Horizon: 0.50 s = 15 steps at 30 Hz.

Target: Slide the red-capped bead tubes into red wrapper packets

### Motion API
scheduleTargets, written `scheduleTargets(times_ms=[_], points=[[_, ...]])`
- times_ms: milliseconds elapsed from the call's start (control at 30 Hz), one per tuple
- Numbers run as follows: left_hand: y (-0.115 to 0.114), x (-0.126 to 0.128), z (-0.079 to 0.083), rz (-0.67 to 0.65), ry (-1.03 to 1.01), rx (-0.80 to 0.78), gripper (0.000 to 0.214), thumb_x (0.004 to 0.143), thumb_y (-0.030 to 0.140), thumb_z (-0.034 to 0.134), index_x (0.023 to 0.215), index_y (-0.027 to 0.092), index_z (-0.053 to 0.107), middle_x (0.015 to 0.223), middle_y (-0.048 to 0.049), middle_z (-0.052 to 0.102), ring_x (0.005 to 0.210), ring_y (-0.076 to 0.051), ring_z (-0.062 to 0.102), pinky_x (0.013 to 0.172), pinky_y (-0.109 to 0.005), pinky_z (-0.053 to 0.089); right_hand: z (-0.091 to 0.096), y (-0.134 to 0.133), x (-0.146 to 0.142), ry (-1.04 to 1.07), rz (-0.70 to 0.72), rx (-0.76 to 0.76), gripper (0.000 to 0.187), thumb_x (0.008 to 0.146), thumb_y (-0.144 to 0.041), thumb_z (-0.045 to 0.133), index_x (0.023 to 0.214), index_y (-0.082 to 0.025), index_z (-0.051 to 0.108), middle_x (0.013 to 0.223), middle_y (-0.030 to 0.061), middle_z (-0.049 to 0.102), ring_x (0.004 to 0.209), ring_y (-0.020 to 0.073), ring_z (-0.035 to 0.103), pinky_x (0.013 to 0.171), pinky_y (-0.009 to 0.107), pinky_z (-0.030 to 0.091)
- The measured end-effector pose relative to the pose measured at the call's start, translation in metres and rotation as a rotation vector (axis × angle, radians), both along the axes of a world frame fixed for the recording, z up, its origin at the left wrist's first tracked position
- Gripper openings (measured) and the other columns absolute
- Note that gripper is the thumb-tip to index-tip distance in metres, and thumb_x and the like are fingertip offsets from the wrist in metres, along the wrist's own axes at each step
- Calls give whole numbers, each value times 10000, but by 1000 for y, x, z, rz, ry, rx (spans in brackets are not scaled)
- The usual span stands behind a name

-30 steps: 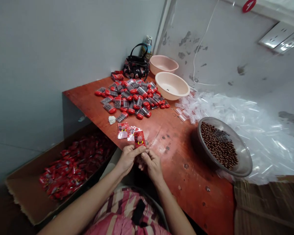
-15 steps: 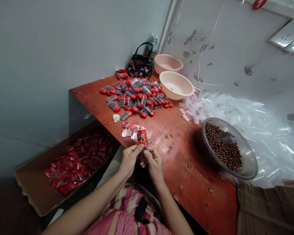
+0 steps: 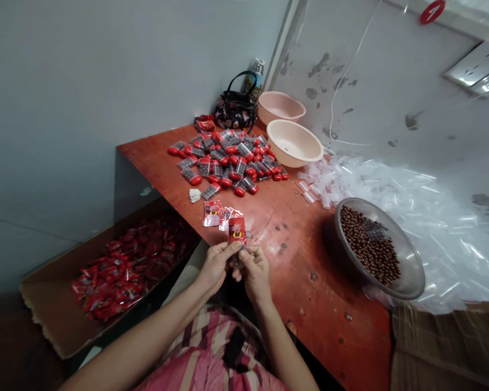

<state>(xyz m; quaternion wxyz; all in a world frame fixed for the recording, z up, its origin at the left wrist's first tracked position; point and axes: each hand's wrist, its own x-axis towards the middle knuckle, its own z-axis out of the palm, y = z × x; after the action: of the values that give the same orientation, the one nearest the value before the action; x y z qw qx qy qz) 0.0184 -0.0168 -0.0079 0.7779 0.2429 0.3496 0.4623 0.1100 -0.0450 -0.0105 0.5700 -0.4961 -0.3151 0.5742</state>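
A sachet (image 3: 237,230) is pinched by the left hand (image 3: 215,266); the right hand's (image 3: 257,270) grip cannot be told. Packs (image 3: 240,165) are heaped at twelve o'clock.

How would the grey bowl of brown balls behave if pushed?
The grey bowl would probably feel heavy, since many brown balls are heaped inside. These look round and loose, so they would likely roll or shift. The bowl's smooth, regular curve suggests fairly stiff walls.
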Motion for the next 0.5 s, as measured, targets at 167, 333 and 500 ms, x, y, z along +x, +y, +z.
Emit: scheduleTargets(times_ms=[167, 333, 500], points=[[2, -4, 7, -22, -74, -12, 264, 740, 374, 547, 699, 114, 560, 523, 2, 528, 366, -107, 463, 350, -250, 385, 2, 0, 1, -75, -13, -14, 221, 764, -339, 570, 835, -174, 443, 534, -55, 552, 353, 60, 480, 340, 149, 375], [0, 5, 4, 112, -25, -51, 226, 682, 326, 629, 640, 116, 556, 507, 27, 502, 406, -80, 442, 383, -211, 352, 3, -3, 2, -289, -117, 52, 206, 733, -317, 610, 809, -182, 474, 568, -43, 555, 396, 60, 471, 372, 161, 386], [-5, 11, 3, 128, 82, -46, 214, 686, 341, 625, 672, 132, 580, 518, 28, 512, 408, -85, 432, 363, -211, 324, -3, 2, 3, -30, -81, -16, 265, 742, -403, 569, 766, -174, 437, 444, -61, 516, 283, 53, 413, 290, 145, 312]])
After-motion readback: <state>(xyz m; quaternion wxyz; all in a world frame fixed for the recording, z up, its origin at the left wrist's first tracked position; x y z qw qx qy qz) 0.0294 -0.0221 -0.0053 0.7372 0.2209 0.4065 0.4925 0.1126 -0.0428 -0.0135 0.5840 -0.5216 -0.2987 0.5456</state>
